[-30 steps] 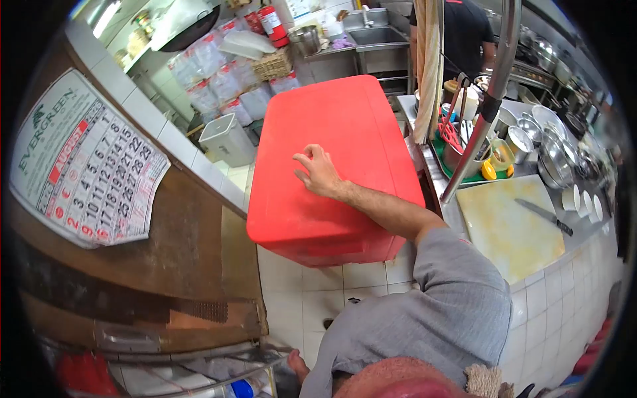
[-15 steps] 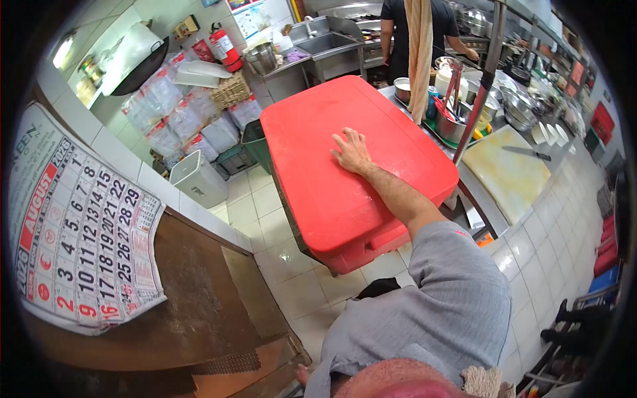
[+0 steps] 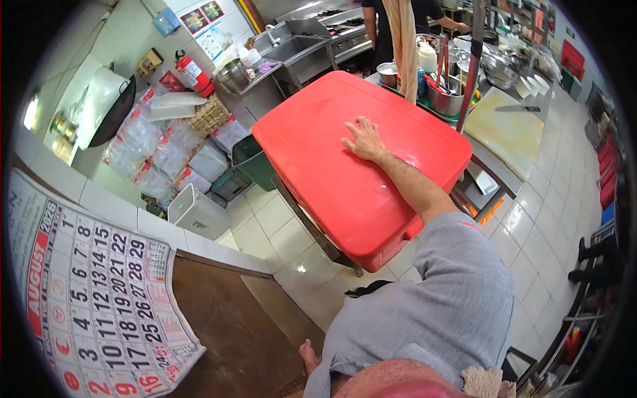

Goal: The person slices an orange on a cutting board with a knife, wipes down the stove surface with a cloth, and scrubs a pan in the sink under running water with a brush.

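Only a sliver of the left hand (image 3: 307, 355) shows beside the grey shirt, the rest hidden behind the person's own body, so its grip cannot be told. The calendar (image 3: 93, 298) is cut off at the lower left edge. A co-worker (image 3: 398, 10) at the far bench (image 3: 504, 129) is cropped by the top edge and partly hidden behind a hanging cloth (image 3: 401, 40).

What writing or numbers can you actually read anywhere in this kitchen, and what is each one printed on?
"AUGUST", in white on a red band: wall calendar.
Dates "1" to "29", with "9" and "16" in red: same calendar.
Posters high on the wall: too small to read.
Fire extinguisher label: blurred.
Red bin lid under the right hand: no text.
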A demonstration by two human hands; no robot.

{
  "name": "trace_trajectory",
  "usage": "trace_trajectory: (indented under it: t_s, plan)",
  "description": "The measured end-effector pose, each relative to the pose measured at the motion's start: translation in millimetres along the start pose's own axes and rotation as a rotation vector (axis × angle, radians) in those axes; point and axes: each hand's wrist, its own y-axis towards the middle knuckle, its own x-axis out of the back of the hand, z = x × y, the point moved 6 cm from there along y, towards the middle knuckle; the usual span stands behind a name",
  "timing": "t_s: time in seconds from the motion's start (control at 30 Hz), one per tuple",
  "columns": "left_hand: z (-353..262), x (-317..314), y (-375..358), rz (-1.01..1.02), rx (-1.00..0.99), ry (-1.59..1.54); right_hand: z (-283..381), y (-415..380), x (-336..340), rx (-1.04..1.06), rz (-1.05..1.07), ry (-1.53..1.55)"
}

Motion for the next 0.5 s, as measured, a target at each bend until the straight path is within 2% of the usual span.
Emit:
trace_trajectory:
  t_s: [0.07, 0.13, 0.2, 0.23, 0.37, 0.43, 0.5]
  plan:
    - [-20.3, 3.9, 30.4, 0.002, -0.081, 0.026, 0.7, 4.1, 1.8, -0.039, -0.008, -0.01]
    - [-26.7, 11.2, 49.2, -0.018, -0.064, 0.078, 4.5, 0.6, 3.7, -0.045, 0.033, -0.043]
    - [1.8, 0.6, 94.1, 0.08, -0.143, 0.398, 9.3, -6.3, 10.1, -0.103, 0.021, -0.041]
    - [-4.7, -3.2, 98.5, 0.121, -0.196, 0.551, 10.5, -15.3, 14.2, -0.137, 0.017, -0.015]
    - [5.3, -16.5, 124.2, 0.239, -0.208, 0.404, 31.1, -77.3, 55.8, -0.242, -0.003, 0.104]
    - [1.9, -24.8, 136.9, 0.309, -0.191, 0.286, 43.7, -122.4, 100.0, -0.204, -0.036, 0.167]
    - [-14.1, -30.0, 145.1, 0.367, -0.187, 0.287, 47.9, -172.1, 152.6, -0.255, -0.268, 0.171]
